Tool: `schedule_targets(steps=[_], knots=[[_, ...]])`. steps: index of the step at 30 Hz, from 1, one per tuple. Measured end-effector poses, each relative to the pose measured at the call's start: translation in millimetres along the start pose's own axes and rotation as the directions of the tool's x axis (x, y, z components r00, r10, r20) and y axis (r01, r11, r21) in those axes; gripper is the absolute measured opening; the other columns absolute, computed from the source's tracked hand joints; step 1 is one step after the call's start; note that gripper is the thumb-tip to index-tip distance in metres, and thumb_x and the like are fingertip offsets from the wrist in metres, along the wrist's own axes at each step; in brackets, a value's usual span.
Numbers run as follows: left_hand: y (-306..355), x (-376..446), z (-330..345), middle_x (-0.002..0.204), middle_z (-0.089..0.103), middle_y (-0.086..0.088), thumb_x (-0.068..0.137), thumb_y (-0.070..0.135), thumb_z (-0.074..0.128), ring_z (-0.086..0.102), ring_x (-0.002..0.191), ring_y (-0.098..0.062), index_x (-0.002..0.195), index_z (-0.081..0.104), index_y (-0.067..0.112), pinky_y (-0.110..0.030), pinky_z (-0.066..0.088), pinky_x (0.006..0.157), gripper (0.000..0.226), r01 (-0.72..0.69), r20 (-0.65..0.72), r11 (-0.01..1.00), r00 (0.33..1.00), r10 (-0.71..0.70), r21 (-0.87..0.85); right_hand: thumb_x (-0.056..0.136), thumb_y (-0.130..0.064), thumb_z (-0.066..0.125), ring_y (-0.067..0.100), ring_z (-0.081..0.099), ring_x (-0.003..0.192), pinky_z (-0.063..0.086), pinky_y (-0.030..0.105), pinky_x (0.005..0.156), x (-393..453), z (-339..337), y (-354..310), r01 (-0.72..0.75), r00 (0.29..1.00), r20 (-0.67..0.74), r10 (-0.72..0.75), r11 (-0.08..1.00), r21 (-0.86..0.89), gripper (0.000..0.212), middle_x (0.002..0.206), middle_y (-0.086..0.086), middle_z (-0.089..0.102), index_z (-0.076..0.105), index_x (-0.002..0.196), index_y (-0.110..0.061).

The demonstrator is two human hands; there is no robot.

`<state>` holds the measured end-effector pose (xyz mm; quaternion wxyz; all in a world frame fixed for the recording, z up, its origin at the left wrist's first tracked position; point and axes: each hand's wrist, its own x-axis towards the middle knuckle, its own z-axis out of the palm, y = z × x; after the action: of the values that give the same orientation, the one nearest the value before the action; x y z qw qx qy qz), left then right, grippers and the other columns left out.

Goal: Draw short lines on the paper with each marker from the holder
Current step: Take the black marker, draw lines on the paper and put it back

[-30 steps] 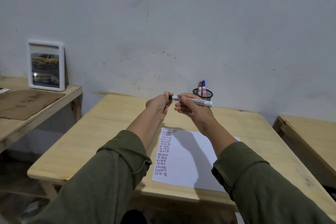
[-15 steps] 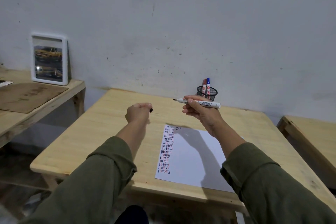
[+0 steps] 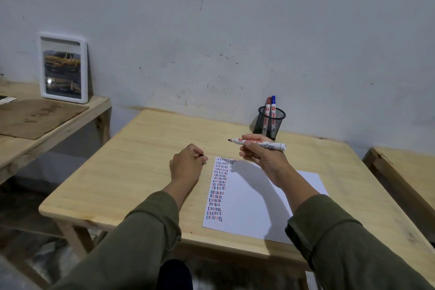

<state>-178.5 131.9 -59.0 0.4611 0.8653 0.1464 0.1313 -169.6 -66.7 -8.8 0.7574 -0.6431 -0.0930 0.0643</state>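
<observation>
Marker (image 3: 259,144) uncapped in right hand (image 3: 261,158) grip above paper's (image 3: 259,198) far edge; left hand (image 3: 188,165) clamped on cap (image 3: 201,155).

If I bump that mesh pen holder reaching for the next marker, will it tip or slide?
The mesh holder looks light, so it would probably slide on the smooth wooden table. The red marker and blue marker stand well above its rim, so catching those might tip it.
</observation>
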Motion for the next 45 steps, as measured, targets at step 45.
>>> schedule_targets(steps=[45], knots=[[-11.0,-46.3,13.9,0.125,0.052,0.004,0.07,0.054,0.069,0.046,0.119,-0.014,0.127,0.054,0.031,-0.031,0.041,0.098,0.063,-0.236,0.315,0.957,0.933,0.175,0.168,0.082,-0.009,0.064,0.009,0.035,0.048,0.031,0.019,0.05,21.7,-15.4,50.9,-0.171,0.957,-0.268,0.112,0.963,-0.208,0.009,0.052,-0.002,0.043,0.072,0.08,-0.013]])
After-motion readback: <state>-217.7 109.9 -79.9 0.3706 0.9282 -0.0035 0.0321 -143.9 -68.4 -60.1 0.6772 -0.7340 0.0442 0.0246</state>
